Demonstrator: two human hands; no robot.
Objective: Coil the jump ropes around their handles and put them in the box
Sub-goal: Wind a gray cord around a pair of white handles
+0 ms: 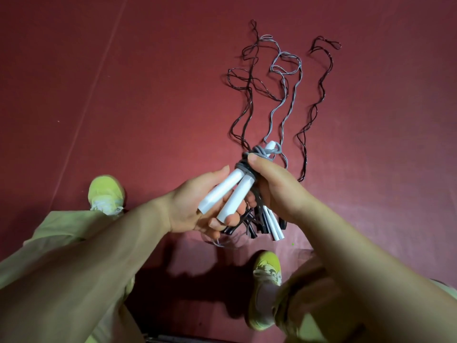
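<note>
- Spreading beyond both hands, the red floor (148, 95) carries loose dark ropes (247, 95) and a grey rope (291, 95).
- The left hand (197, 206) cradles two white handles (227, 194), fingers curled beneath them.
- The right hand (274, 191) grips the bundled handles, thumb pressing grey rope coils (247, 167) between the hands.
</note>
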